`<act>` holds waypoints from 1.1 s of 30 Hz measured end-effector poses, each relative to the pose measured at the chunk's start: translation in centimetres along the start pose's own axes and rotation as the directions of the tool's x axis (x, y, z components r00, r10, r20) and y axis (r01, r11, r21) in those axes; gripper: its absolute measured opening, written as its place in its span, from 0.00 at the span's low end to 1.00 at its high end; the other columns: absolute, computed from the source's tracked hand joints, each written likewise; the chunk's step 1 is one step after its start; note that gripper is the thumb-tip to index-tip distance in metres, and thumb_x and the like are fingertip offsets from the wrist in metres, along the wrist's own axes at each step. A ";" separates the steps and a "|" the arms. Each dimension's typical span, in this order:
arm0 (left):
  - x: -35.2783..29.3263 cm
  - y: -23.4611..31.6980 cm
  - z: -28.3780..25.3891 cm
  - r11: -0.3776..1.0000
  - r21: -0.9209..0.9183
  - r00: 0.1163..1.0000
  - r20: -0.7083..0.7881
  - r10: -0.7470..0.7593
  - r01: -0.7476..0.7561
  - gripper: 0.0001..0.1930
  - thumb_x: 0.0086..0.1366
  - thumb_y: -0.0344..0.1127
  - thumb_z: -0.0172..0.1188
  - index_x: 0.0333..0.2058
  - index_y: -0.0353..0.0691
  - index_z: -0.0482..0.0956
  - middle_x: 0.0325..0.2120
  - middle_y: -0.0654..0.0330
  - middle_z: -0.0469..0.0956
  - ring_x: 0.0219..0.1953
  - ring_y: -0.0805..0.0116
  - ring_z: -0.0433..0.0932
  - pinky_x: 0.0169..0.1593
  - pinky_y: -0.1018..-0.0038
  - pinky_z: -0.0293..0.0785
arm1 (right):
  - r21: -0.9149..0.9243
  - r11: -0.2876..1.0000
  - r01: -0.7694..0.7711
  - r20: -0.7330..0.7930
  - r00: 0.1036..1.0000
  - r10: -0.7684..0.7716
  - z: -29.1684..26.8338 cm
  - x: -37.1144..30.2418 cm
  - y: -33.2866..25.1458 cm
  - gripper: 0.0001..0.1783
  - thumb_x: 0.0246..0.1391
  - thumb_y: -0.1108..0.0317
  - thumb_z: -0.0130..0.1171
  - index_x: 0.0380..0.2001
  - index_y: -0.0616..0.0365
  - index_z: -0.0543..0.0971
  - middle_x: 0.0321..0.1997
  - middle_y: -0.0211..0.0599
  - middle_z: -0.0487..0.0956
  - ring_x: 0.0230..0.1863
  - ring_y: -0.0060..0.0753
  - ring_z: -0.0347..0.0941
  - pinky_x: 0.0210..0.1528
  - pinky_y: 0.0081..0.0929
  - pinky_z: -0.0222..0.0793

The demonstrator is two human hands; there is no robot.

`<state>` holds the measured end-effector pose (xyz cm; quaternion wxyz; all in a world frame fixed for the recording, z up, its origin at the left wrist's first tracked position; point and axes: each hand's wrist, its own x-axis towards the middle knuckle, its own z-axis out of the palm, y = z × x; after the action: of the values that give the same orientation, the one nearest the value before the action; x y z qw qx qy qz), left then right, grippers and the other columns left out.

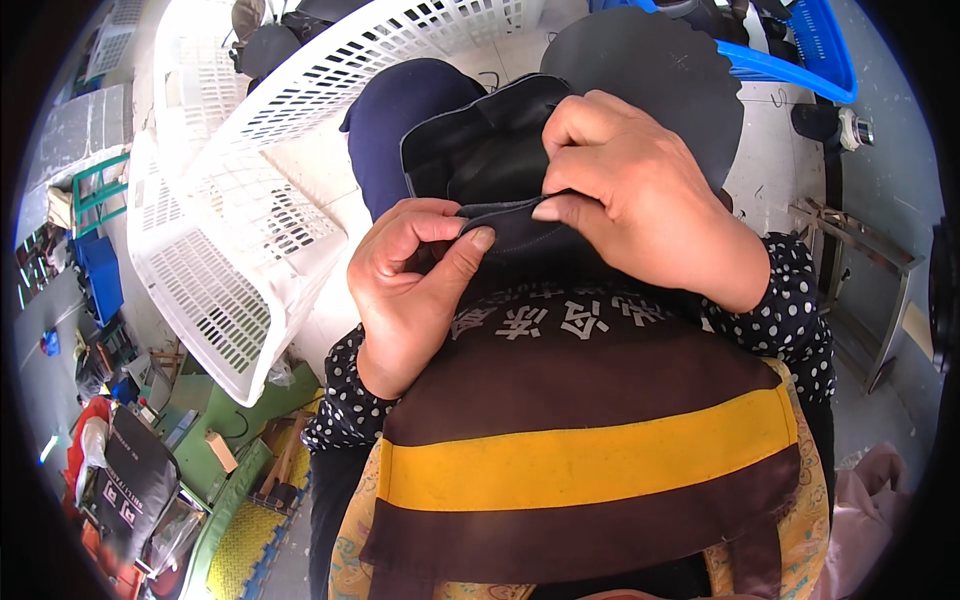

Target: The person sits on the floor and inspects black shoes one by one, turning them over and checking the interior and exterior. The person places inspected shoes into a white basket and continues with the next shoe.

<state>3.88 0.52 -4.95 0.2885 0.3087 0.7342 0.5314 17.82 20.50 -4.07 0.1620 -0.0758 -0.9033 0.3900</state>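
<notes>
In front of my lap I hold a soft black sewn piece, leather-like, with a pale cut edge and a stitched seam; its exact kind is not clear. My left hand pinches the near edge between thumb and fingers. Close to the right of it, my right hand grips the same edge, thumb below and curled fingers above. Between the two hands the edge is folded double. The rest of the piece stands open like a pocket beyond my fingers. Its lower part hangs over my brown apron.
White perforated plastic baskets stand at the left and far side, one holding dark pieces. A blue basket is at the far right, a metal frame on the right. A dark grey rounded piece with a jagged edge lies beyond my right hand.
</notes>
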 end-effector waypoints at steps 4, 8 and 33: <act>0.0 0.2 0.1 1.000 0.000 1.000 0.003 0.029 -0.029 0.08 0.58 0.19 0.74 0.33 0.33 0.82 0.39 0.57 0.83 0.37 0.75 0.79 0.41 0.79 0.75 | -0.106 0.992 0.066 0.068 0.996 -0.059 0.5 0.8 -0.6 0.13 0.43 0.70 0.76 0.24 0.57 0.77 0.34 0.32 0.73 0.38 0.40 0.73 0.42 0.37 0.69; -0.4 0.3 0.4 0.999 -0.045 1.000 -0.022 -0.021 0.020 0.13 0.57 0.18 0.75 0.38 0.34 0.82 0.37 0.60 0.82 0.36 0.78 0.78 0.40 0.81 0.75 | -0.115 0.992 0.056 0.055 0.997 -0.050 1.1 1.0 -0.7 0.13 0.46 0.71 0.74 0.24 0.56 0.76 0.32 0.31 0.73 0.36 0.40 0.72 0.41 0.36 0.67; -0.3 -1.7 0.9 0.952 -0.293 0.990 0.132 -0.048 0.085 0.16 0.57 0.19 0.74 0.44 0.36 0.84 0.37 0.67 0.79 0.36 0.81 0.78 0.40 0.81 0.75 | -0.161 0.966 0.201 0.170 0.970 -0.173 1.5 1.2 -0.9 0.11 0.48 0.68 0.72 0.30 0.57 0.79 0.28 0.33 0.76 0.34 0.42 0.76 0.44 0.38 0.70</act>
<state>4.51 0.45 -6.82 0.3942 0.2689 0.6365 0.6060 16.15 19.20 -4.05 0.1205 0.0265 -0.9472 0.2959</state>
